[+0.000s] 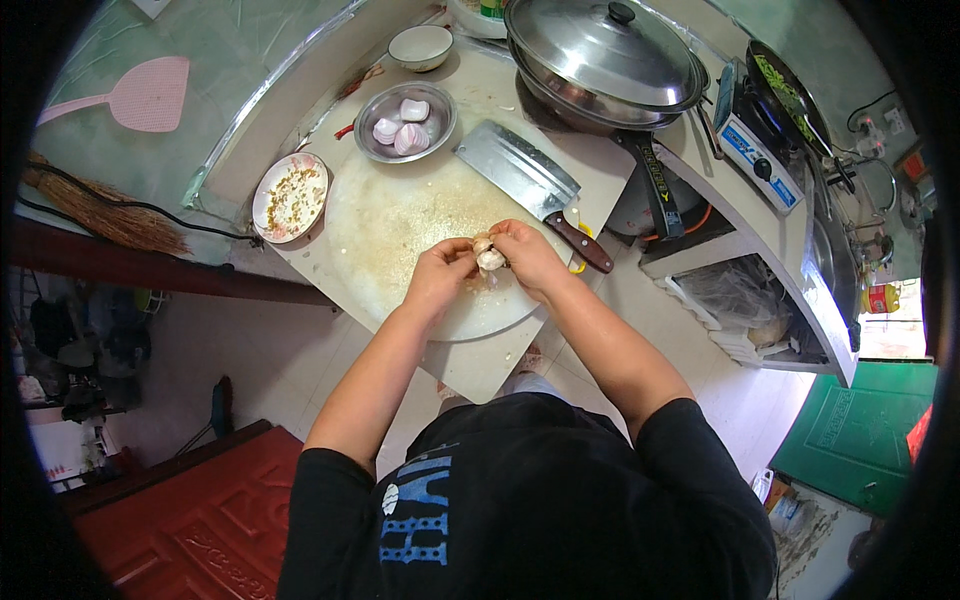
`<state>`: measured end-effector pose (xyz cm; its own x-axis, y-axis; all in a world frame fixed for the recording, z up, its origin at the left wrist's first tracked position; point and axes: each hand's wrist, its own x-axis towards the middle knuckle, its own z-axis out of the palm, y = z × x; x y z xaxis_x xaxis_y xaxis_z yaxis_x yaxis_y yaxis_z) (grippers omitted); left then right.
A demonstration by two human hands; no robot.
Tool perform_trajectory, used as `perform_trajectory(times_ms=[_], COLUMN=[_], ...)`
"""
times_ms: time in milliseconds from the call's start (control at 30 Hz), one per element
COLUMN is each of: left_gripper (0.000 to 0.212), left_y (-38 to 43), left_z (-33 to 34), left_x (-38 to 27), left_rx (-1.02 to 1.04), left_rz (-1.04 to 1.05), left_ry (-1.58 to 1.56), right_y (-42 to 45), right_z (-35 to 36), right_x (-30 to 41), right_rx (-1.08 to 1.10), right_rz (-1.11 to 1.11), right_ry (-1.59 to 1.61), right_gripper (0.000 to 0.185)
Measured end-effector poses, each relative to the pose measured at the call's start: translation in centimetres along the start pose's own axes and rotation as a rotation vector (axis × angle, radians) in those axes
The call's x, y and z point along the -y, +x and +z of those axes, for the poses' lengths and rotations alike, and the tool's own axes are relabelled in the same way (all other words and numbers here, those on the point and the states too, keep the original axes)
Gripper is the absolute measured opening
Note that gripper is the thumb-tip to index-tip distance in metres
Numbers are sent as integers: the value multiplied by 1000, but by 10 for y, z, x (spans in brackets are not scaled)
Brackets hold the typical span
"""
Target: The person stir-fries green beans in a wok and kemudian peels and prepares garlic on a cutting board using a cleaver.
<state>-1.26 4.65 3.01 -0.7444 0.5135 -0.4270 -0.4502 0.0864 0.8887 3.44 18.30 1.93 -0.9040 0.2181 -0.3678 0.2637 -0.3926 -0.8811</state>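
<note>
Above the near part of a round white cutting board [375, 255], my two hands meet at a garlic bulb [491, 259]. My right hand [528, 253] grips it from the right side. The fingertips of my left hand [441, 271] pinch its left side, partly hiding it. Bits of papery skin [480, 283] show just below the bulb. A cleaver [521, 169] lies on the board beyond my right hand, its brown handle pointing toward the near right. Peeled onion pieces [412, 139] sit in a steel bowl [364, 112] at the board's far side.
A plate [322, 180] with chopped bits stands left of the board, and an empty white bowl [421, 48] stands behind. A lidded wok [607, 56] fills the far right, its black handle [660, 187] jutting nearward. Farther right, a pan of green vegetables [784, 90] sits on a portable gas stove [759, 166].
</note>
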Motion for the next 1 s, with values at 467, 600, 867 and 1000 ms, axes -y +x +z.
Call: perform_trajectory(times_ms=[467,600,867,1000], left_gripper=[30,30,29,25], left_y=[-3,-1,-14,-14], left_z=[1,0,5,9], left_x=[2,2,-12,-4], left_rx=[-97,-169,-120,-89], left_rz=[282,492,648,436], left_ry=[134,363,572,155], right_y=[-11,-14,-16,-12], right_z=[3,7,6,5], right_x=[14,16,24,12], right_rx=[-73,-92,-37,-14], right_rz=[-33,-77,-53,59], right_ry=[-459,-618,-489,-137], right_gripper=[26,24,20,16])
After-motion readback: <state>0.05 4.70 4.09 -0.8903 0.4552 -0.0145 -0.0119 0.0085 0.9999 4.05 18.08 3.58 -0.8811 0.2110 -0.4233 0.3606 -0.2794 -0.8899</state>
